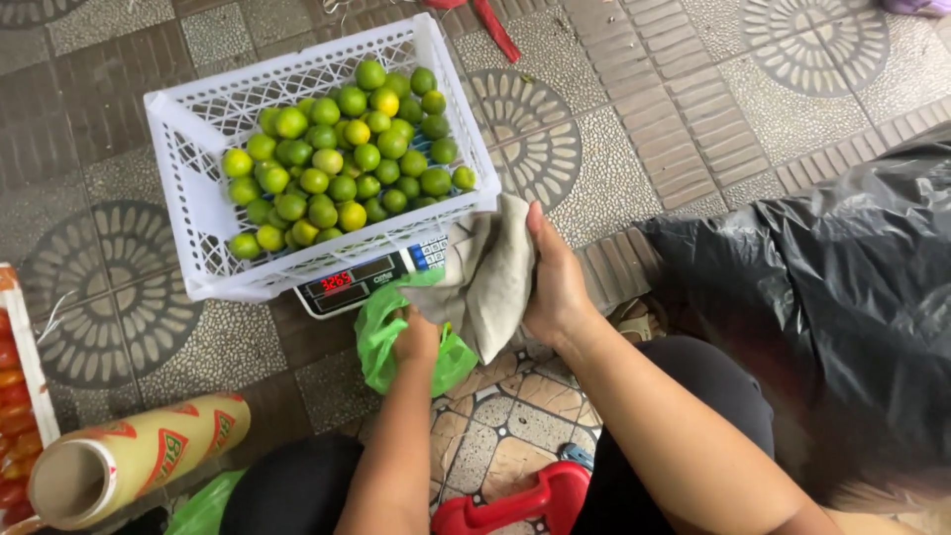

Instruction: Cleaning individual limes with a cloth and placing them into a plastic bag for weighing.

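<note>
Both forearms reach up from six o'clock. The left hand [416, 339] is curled shut, knuckles toward twelve. The right hand [557, 282] sits at its two o'clock, fingers straight, pressed flat, pointing to twelve.

Bare forearms, no sleeves in view, bare hands, dark trousers at the knees
</note>
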